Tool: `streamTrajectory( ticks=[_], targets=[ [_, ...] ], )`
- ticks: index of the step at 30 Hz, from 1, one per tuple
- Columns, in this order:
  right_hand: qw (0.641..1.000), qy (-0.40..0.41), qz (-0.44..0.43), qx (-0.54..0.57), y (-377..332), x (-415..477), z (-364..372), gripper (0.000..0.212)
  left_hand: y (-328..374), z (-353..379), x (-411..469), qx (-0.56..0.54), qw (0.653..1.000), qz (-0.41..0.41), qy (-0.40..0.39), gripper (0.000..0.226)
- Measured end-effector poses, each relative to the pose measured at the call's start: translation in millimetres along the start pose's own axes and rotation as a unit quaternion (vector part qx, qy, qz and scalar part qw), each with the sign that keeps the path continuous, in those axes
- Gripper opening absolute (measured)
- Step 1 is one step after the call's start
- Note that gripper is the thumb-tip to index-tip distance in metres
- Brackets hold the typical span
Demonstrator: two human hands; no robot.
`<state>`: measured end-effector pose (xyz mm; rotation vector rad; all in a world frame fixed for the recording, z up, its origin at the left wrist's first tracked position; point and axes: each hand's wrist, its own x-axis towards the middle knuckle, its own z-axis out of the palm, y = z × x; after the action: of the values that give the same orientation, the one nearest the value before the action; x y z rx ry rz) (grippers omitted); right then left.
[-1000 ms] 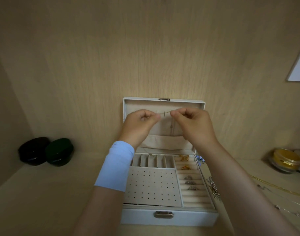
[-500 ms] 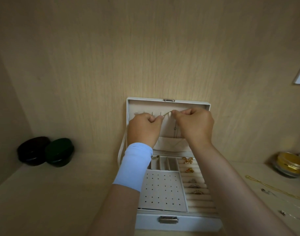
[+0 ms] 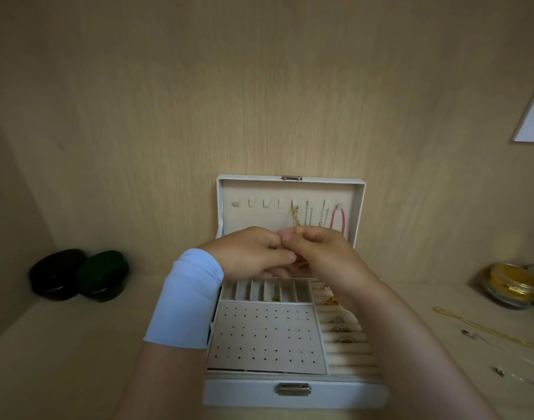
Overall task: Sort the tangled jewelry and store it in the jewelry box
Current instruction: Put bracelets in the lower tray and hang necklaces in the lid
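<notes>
Behind the pinched fingertips (image 3: 285,236), the lower end of a thin gold chain (image 3: 295,218) vanished where both hands met; which hand really gripped it couldn't be told. Left hand (image 3: 253,253) and right hand (image 3: 320,253) were closed, fingers curled tight, touching over the open jewelry box (image 3: 293,395). Chain ran straight up from the fingers to a hook in the raised lid (image 3: 359,207), fine links blurry. Right of it hung paler chains, hard to make out, and a pink loop (image 3: 338,219). Below the fingers, rings (image 3: 338,328) sat in padded rolls, partly covered by the right forearm. Far right, loose gold necklace (image 3: 487,330) was cut off by the edge.
</notes>
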<state>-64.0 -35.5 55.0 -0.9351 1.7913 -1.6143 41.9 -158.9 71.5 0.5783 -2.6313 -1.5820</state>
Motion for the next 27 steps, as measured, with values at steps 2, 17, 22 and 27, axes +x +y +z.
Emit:
streamTrajectory(
  ticks=[2, 17, 22, 27],
  targets=[
    [0.999, 0.036, -0.033, -0.005, 2, 4, -3, 0.013, -1, -3, -3, 0.025, 0.999, -0.017, 0.014, 0.023],
    [0.989, -0.037, -0.049, -0.132, -3, 4, -35, 0.018, 8, 9, 8, -0.010, 0.982, 0.109, 0.151, 0.013],
    [0.984, -0.060, -0.040, -0.164, 8, 4, -25, 0.019, 12, 11, 9, 0.012, 0.974, 0.157, 0.165, 0.009],
    [0.987, 0.004, -0.087, -0.137, 3, 9, -30, 0.018, -3, 3, 13, 0.105, 0.966, 0.085, 0.221, 0.018]
  ],
)
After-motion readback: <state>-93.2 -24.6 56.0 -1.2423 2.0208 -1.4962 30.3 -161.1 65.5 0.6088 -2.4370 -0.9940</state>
